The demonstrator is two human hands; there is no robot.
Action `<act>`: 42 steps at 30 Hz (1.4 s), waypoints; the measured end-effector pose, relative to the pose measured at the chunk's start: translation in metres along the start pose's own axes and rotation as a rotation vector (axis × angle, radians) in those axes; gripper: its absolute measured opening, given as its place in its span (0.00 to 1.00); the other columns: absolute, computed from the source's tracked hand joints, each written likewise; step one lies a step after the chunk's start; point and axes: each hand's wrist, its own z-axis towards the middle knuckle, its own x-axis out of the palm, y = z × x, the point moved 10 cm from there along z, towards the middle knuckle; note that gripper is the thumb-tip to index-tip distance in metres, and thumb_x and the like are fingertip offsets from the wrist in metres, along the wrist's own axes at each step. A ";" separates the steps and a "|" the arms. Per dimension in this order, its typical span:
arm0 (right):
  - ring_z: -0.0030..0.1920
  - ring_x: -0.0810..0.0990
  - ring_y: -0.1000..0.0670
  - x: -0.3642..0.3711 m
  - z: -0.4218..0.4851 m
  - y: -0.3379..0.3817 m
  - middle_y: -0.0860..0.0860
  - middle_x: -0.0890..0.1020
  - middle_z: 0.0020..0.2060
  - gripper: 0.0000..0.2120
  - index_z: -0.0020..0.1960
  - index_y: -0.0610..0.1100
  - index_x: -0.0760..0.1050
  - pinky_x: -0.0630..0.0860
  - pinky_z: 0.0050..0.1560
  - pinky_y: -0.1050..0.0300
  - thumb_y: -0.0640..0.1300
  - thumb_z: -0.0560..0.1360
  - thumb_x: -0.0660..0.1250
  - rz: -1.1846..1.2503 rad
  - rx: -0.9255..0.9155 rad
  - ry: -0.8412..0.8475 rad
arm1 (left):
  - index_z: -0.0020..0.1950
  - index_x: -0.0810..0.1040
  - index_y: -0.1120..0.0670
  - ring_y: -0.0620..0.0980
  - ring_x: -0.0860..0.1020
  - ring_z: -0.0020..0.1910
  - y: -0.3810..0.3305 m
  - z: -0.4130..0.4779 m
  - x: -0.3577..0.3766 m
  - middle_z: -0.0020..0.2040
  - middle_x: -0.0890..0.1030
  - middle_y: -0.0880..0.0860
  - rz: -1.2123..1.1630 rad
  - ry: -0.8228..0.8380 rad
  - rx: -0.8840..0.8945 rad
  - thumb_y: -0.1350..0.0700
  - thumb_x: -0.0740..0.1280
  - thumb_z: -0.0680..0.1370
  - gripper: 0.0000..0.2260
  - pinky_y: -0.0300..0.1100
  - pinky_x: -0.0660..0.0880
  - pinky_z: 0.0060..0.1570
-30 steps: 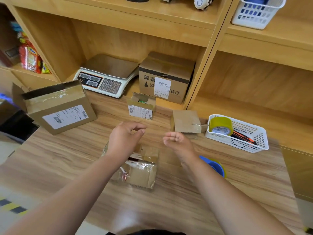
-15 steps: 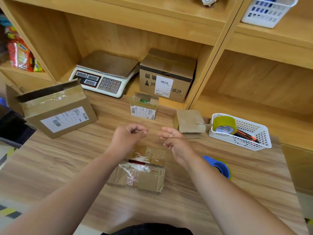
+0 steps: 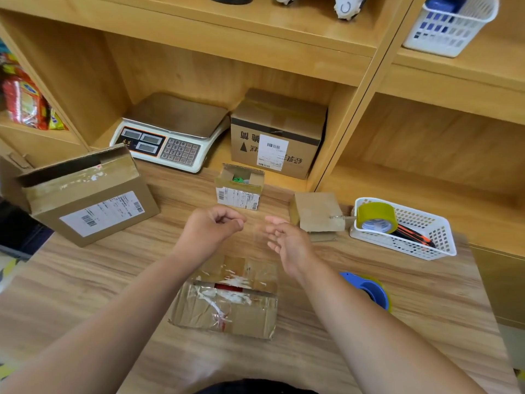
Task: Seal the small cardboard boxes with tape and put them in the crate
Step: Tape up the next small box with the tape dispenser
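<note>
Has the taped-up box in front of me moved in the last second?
No. The taped-up box still lies just left of the blue tape dispenser.

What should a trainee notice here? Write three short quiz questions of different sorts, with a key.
1. True or false: the yellow tape roll sits in the white basket.
2. Pick one: the small box with green contents is A) open at the top, B) taped shut, C) on the scale.
3. Short answer: what lies on the table just to the right of the tape-covered box nearest the person?

Key: 1 true. 2 A. 3 the blue tape dispenser.
</note>
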 end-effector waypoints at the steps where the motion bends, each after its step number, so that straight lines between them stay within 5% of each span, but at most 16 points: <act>1: 0.53 0.80 0.51 0.000 0.000 0.000 0.49 0.85 0.47 0.14 0.57 0.46 0.76 0.69 0.59 0.54 0.40 0.79 0.54 0.008 0.003 0.002 | 0.42 0.84 0.53 0.34 0.74 0.30 0.000 0.001 0.000 0.33 0.82 0.44 0.003 -0.003 -0.003 0.61 0.71 0.74 0.04 0.24 0.69 0.34; 10: 0.33 0.74 0.58 -0.026 -0.012 0.002 0.53 0.79 0.30 0.06 0.39 0.43 0.76 0.70 0.38 0.67 0.36 0.74 0.69 -0.046 -0.086 -0.126 | 0.42 0.83 0.52 0.43 0.77 0.34 0.027 0.002 0.007 0.36 0.82 0.47 0.030 -0.048 -0.128 0.58 0.72 0.74 0.02 0.37 0.74 0.41; 14: 0.36 0.78 0.57 -0.043 -0.022 -0.005 0.51 0.83 0.36 0.04 0.39 0.41 0.79 0.75 0.43 0.66 0.35 0.71 0.71 -0.171 -0.130 -0.228 | 0.41 0.82 0.50 0.52 0.80 0.37 0.057 -0.010 0.016 0.39 0.84 0.49 0.111 -0.080 -0.258 0.54 0.72 0.74 0.02 0.48 0.78 0.44; 19: 0.40 0.81 0.58 -0.058 -0.032 -0.023 0.54 0.84 0.35 0.08 0.34 0.47 0.80 0.72 0.42 0.65 0.38 0.70 0.73 -0.279 -0.097 -0.330 | 0.37 0.80 0.49 0.47 0.74 0.26 0.080 -0.021 0.032 0.29 0.80 0.47 0.303 -0.073 -0.312 0.55 0.68 0.74 0.06 0.36 0.70 0.27; 23: 0.40 0.81 0.55 -0.065 -0.035 -0.035 0.55 0.83 0.33 0.09 0.32 0.48 0.79 0.72 0.41 0.62 0.40 0.69 0.72 -0.360 -0.051 -0.388 | 0.41 0.80 0.47 0.46 0.73 0.26 0.085 -0.022 0.041 0.29 0.78 0.46 0.429 -0.058 -0.299 0.56 0.65 0.76 0.06 0.34 0.64 0.24; 29: 0.37 0.80 0.56 -0.063 -0.034 -0.044 0.54 0.83 0.34 0.06 0.35 0.48 0.80 0.72 0.38 0.62 0.42 0.71 0.72 -0.481 -0.030 -0.383 | 0.44 0.80 0.47 0.51 0.77 0.32 0.097 -0.026 0.043 0.34 0.82 0.49 0.495 -0.075 -0.249 0.54 0.64 0.78 0.06 0.38 0.69 0.29; 32: 0.39 0.81 0.53 -0.061 -0.034 -0.051 0.53 0.84 0.35 0.06 0.36 0.48 0.80 0.75 0.43 0.58 0.41 0.70 0.72 -0.478 -0.026 -0.388 | 0.43 0.80 0.47 0.54 0.77 0.47 0.102 -0.029 0.042 0.37 0.81 0.49 0.455 -0.124 -0.219 0.55 0.65 0.77 0.06 0.46 0.75 0.44; 35: 0.41 0.81 0.52 -0.063 -0.034 -0.057 0.52 0.83 0.37 0.03 0.38 0.47 0.81 0.76 0.47 0.57 0.42 0.70 0.73 -0.477 -0.033 -0.401 | 0.54 0.80 0.49 0.54 0.71 0.57 0.103 -0.032 0.045 0.38 0.79 0.49 0.510 -0.130 -0.201 0.55 0.64 0.77 0.08 0.49 0.70 0.55; 39: 0.38 0.79 0.54 -0.064 -0.036 -0.058 0.54 0.82 0.35 0.07 0.36 0.50 0.78 0.75 0.45 0.58 0.42 0.71 0.73 -0.505 -0.059 -0.418 | 0.68 0.68 0.54 0.53 0.72 0.57 0.101 -0.033 0.043 0.48 0.80 0.52 0.543 -0.172 -0.190 0.56 0.65 0.76 0.20 0.46 0.66 0.57; 42: 0.37 0.78 0.54 -0.063 -0.036 -0.058 0.54 0.80 0.33 0.07 0.37 0.51 0.77 0.75 0.44 0.57 0.43 0.71 0.73 -0.527 -0.079 -0.427 | 0.67 0.66 0.56 0.53 0.73 0.55 0.099 -0.032 0.040 0.51 0.79 0.52 0.533 -0.205 -0.194 0.55 0.67 0.76 0.21 0.46 0.67 0.56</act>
